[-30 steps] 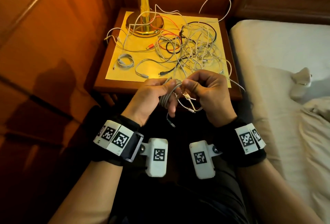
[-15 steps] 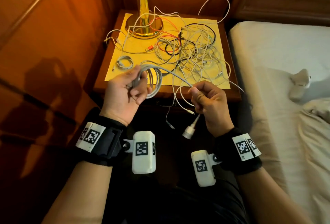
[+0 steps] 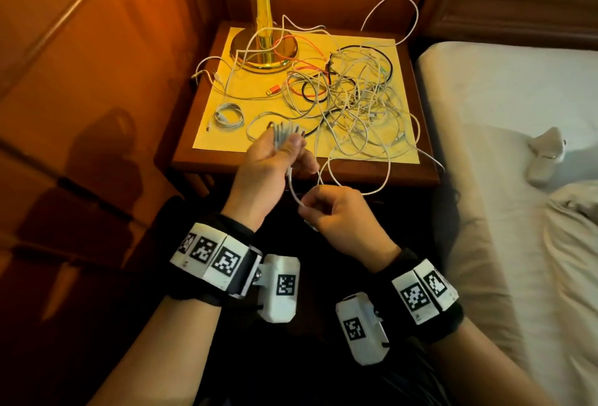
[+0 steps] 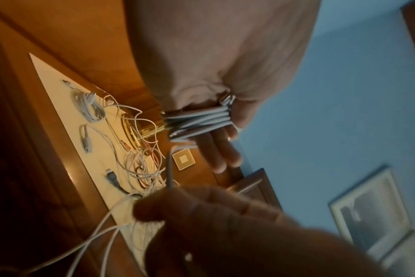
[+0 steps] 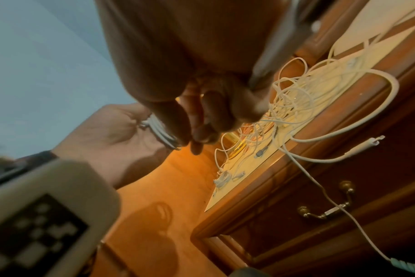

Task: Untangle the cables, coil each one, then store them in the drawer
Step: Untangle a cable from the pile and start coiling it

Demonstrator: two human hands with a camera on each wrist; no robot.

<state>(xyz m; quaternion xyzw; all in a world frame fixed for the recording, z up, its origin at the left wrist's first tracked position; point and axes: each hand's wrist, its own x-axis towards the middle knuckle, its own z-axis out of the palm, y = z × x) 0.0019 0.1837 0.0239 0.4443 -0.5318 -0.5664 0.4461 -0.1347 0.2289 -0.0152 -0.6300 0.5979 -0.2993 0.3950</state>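
**Grey cable coiled in the left hand, tail pinched by the right**

The left hand (image 3: 270,162) is raised over the front edge of the nightstand (image 3: 323,172), thumb clamped across a bundle of grey cable loops (image 4: 197,121) that lie over the palm, while the fingers reach out beyond them almost straight. A short free tail of the same grey cable (image 3: 293,185) runs down from the bundle to the right hand (image 3: 336,214), whose thumb and curled fingers pinch it just below and in front of the left hand. The right wrist view is blurred, so exactly which fingers meet on the tail is hard to make out.

On the nightstand's yellow mat (image 3: 226,133) lies the tangle of cables (image 3: 349,104), mostly white with red and black strands, spreading from the brass lamp base (image 3: 263,49) toward the right edge; one white loop (image 3: 359,179) hangs over the front. A small white coil (image 3: 228,116) sits apart at the mat's left side. The drawer (image 5: 320,206) under the top is closed, with a thin white lead hanging across its brass handle (image 5: 325,209). A bed (image 3: 517,146) stands just beside the nightstand.
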